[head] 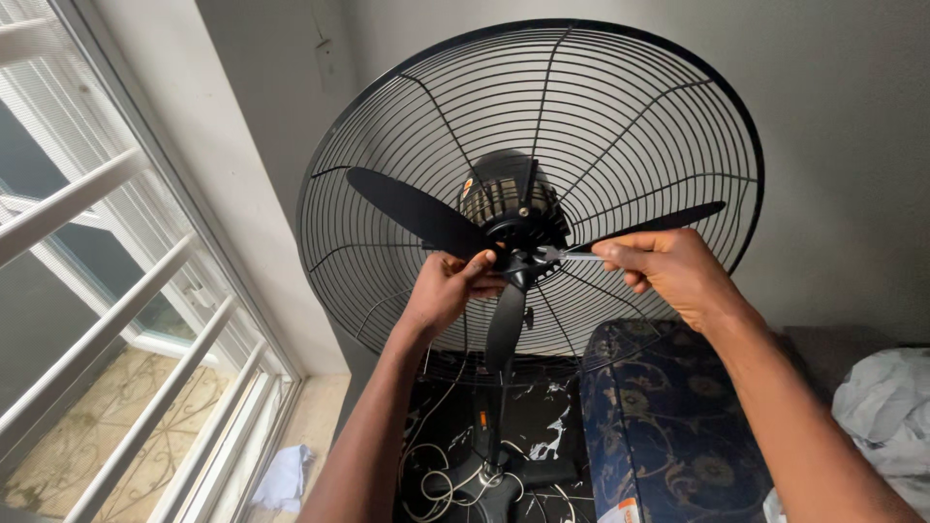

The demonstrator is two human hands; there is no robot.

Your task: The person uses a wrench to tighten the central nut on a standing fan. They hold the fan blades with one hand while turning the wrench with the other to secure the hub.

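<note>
Fan hub (513, 254) pinched by left hand (448, 288); right hand (668, 266) grips a thin metal tool (572, 256) at it. Blade-fastening step, seemingly; next needs steady turning.

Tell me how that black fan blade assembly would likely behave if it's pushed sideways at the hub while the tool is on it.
The blade assembly probably turns freely: three thin blades on one hub, so a push may spin it. The left hand at the hub seems to steady it. The blades look thin and likely flex slightly. The slim metal tool, pinched by the right hand, could slip off.
</note>
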